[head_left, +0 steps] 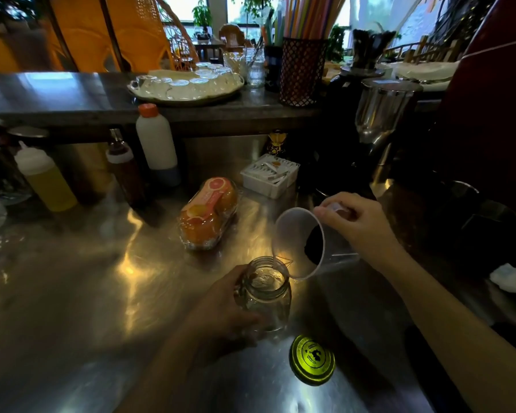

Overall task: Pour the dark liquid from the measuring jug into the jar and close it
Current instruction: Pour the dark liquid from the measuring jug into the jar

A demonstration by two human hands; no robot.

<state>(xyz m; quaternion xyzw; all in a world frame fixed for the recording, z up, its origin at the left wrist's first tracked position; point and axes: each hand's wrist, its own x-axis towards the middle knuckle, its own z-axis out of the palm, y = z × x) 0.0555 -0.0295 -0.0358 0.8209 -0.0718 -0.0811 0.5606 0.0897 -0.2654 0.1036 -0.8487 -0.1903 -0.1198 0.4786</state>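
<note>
- The right hand [356,222] is closed around the handle of the measuring jug [300,244], thumb along the top by the rim, and holds it tipped steeply toward the left with its mouth facing the camera.
- The left hand [221,305] wraps around the side of the jar [267,293], fingers curled on the glass, pinning it upright on the steel counter [102,278].
- The dark liquid [313,242] sits pooled low in the tilted jug, short of the lip; I see no stream, and the jar looks empty.
- The jug's lip hangs just over the far right edge of the jar's mouth, close to touching the rim. I would bring the spout more toward the centre of the opening before tipping further, since the mouth is narrow.
- Tip slowly from the wrist so the liquid runs as a thin stream; a sudden tilt could send it over the rim and onto the counter.
- Keep the left hand firm and low so the jar does not slide on the slick metal.
- The yellow lid [312,359] lies flat on the counter just near the jar, on the near right, within easy reach for closing once the jug is drained.
</note>
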